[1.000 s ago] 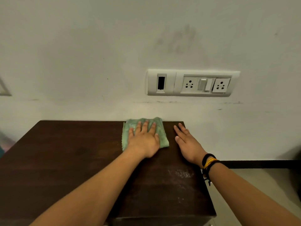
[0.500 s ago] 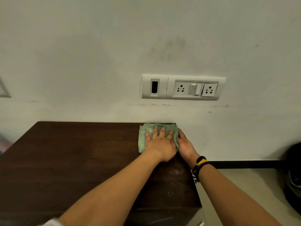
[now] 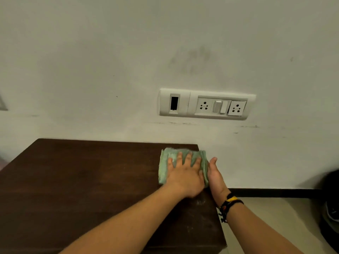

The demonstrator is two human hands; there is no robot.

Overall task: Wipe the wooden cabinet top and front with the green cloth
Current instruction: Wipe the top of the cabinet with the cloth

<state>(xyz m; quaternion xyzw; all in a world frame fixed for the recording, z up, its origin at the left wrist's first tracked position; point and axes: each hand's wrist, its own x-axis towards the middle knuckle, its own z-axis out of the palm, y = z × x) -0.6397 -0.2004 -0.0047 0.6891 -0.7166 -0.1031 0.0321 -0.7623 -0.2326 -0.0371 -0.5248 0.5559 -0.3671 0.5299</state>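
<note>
The dark wooden cabinet top [image 3: 82, 182] fills the lower left of the head view. A folded green cloth [image 3: 165, 162] lies at its far right corner and overhangs the right edge a little. My left hand [image 3: 185, 175] presses flat on the cloth with fingers spread. My right hand [image 3: 214, 173] is cupped at the cabinet's right edge, palm against the cloth's right side, with black and yellow bands on the wrist. A pale dusty smear [image 3: 200, 202] shows on the wood just behind my left hand. The cabinet front is hidden from this angle.
A white wall rises right behind the cabinet, with a socket and switch panel [image 3: 207, 104] above the cloth. A dark skirting strip [image 3: 275, 192] runs along the floor to the right. A dark round object [image 3: 332, 208] sits at the right edge.
My left hand has slid the cloth rightward along the back of the top to the right corner. My right hand moved off the top to the cabinet's right edge, against the cloth.
</note>
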